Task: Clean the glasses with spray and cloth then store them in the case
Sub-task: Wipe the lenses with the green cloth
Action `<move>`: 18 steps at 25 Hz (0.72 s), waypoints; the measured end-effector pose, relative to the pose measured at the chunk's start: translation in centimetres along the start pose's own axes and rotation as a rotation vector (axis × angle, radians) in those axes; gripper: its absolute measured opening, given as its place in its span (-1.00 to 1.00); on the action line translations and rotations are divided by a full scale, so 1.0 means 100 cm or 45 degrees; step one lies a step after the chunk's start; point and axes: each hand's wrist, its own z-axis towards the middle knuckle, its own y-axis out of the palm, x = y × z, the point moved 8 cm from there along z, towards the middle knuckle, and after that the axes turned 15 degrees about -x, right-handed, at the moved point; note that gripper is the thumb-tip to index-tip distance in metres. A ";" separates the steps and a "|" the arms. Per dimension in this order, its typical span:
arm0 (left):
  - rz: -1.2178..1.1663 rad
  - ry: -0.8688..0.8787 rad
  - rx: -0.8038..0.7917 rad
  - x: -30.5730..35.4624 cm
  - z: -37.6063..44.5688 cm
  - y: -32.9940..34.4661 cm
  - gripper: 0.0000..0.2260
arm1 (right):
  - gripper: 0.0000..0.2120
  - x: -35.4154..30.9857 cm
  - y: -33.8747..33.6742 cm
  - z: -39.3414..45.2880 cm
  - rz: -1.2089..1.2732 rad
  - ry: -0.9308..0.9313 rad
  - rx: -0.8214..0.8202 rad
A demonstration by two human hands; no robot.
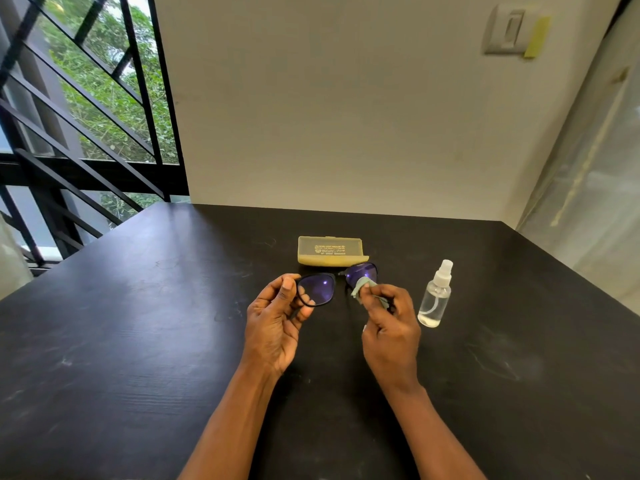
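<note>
Two hands are held above the black desk [138,341], with the glasses [334,284] spanning the gap between them. Left hand [277,323]: fingers and thumb curled round the outer edge of the left-side lens rim, frame gripped there. Right hand [389,327]: a small pale green cloth [362,287] is pinched in the fingertips and pressed against the right-side lens. Glasses are dark-framed, lenses showing a violet sheen; long axis runs left to right, slightly raised toward the right, lens fronts turned away from the camera toward the wall. Temples cannot be made out clearly. Just beyond the glasses, a yellowish case [330,251] is lying closed on the desk, its long axis also left to right, printing upside down to the viewer. Clear spray bottle [435,294] is standing upright on the desk just right of the right hand, apart from it, white nozzle on top.
</note>
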 end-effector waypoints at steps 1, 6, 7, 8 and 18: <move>0.001 -0.001 -0.002 0.000 0.000 0.000 -0.85 | -0.71 0.006 -0.002 0.000 0.075 0.049 0.040; 0.004 -0.024 -0.008 0.000 -0.001 0.002 -0.82 | -0.70 0.025 -0.005 0.005 0.278 0.224 0.113; 0.000 -0.033 -0.009 -0.001 -0.001 0.003 -0.82 | -0.71 0.026 -0.004 0.006 0.289 0.239 0.122; -0.002 -0.040 -0.011 -0.001 -0.002 0.003 -0.82 | -0.71 0.026 -0.005 0.007 0.289 0.242 0.129; 0.022 -0.047 -0.047 -0.004 0.000 0.004 -0.88 | -0.63 -0.002 0.000 0.010 -0.083 -0.012 0.050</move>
